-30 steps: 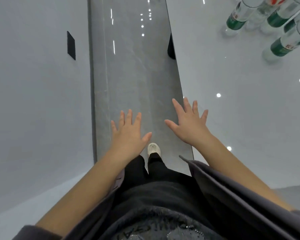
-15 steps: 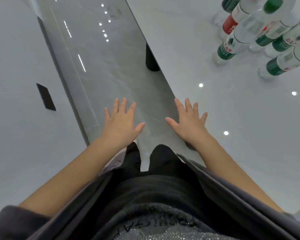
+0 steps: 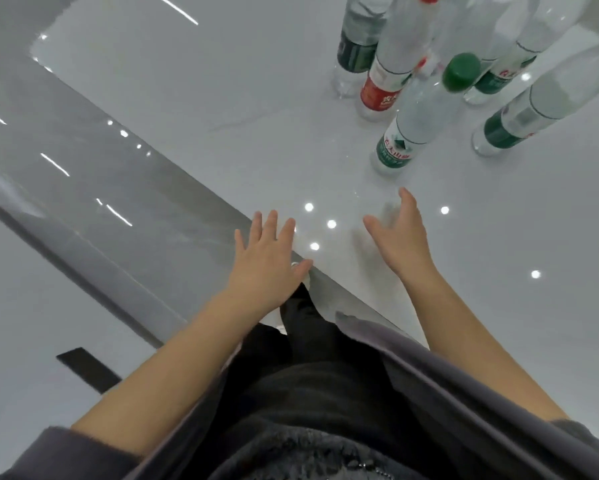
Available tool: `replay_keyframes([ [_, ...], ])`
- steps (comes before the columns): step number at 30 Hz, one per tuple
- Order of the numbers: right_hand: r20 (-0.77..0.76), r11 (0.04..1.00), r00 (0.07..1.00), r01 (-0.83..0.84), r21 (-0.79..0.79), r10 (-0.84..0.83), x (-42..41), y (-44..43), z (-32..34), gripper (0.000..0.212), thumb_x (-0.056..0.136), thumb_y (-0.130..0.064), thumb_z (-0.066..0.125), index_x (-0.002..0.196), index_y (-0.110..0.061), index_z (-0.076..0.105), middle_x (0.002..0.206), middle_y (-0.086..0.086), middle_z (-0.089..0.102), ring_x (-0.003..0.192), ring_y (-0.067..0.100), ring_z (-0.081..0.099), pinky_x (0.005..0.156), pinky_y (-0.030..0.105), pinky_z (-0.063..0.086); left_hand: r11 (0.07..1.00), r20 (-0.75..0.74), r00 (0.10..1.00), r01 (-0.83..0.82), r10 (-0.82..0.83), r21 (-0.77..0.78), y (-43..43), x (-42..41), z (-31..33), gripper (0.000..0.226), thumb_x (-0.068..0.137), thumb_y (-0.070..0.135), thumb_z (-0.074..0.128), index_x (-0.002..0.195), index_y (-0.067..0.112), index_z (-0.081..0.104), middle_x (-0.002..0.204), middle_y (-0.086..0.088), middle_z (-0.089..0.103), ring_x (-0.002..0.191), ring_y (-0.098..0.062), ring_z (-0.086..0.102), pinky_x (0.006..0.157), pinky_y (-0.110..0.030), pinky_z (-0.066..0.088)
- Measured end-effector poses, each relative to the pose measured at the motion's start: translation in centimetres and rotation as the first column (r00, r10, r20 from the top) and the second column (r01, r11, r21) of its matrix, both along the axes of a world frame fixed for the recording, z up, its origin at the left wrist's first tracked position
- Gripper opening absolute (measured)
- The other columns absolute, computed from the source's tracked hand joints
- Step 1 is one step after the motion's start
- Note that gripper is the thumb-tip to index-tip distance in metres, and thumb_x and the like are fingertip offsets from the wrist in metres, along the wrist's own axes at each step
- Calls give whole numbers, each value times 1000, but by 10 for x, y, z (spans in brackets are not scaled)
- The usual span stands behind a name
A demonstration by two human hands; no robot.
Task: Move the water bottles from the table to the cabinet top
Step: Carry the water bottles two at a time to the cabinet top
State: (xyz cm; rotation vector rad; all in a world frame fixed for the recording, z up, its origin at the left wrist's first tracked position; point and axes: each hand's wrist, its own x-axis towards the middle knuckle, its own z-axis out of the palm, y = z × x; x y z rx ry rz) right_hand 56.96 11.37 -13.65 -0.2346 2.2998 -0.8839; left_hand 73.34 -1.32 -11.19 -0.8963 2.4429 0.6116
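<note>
Glossy white tabletop [image 3: 222, 98] filling the upper right, grey polished floor [image 3: 94, 188] beside it at left, dark trousers and grey open jacket at bottom. Cluster of water bottles [image 3: 429, 74] standing upright at the far right of the tabletop, close together, some perhaps touching; exact count unclear, several cut off by the frame edge. Nearest: green-label bottle [image 3: 415, 123] with green cap, closest to the hands. Behind it, red-label bottle [image 3: 391, 67] with red cap, then a dark-label bottle [image 3: 358, 46]. No cabinet top clearly identifiable. Left hand [image 3: 268, 261] empty, fingers spread flat, hovering over the tabletop edge. Right hand [image 3: 400, 237] empty, open and slightly cupped, over the tabletop, short of the nearest bottle, not touching it. Bottles clear plastic, apparently full, so probably moderately heavy, thin-walled and squeezable, smooth, tall and tippy. Best hold likely around the mid-body above the label, firm but not crushing; care needed not to knock neighbours.
</note>
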Motion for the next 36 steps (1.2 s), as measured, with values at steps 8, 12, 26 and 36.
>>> replay_keyframes([
  [8,29,842,877,469,-267,-479,-52,-54,-25,100,78,-26,81,154,-24,17,156,-1,32,142,12,33,115,32,32,990,-123,984,135,-129,46,-72,-62,-9,69,97,46,44,154,17,16,163,-8,8,151,-27,-1,119,-50,5],
  [12,25,782,830,535,-318,-558,-61,-70,-40,91,72,-24,86,145,-22,32,139,-7,52,124,8,54,103,25,46,961,-128,957,270,-260,66,-105,-88,-23,68,97,44,44,154,16,19,163,-8,9,151,-26,1,120,-50,6],
  [26,-10,646,661,730,-224,-750,-56,-96,-41,34,68,-19,87,94,-31,67,86,-22,69,86,-4,66,79,20,52,874,-341,938,216,-62,435,-207,-212,-51,98,82,34,75,154,13,12,159,-2,22,145,-16,25,113,-25,23],
  [36,-48,596,601,774,-213,-798,-32,-107,-44,29,70,-26,87,92,-17,69,87,-9,73,85,8,68,75,22,53,816,-470,883,271,1,510,-215,-290,-60,85,62,41,86,135,23,46,121,13,61,103,-4,60,83,-15,43],
])
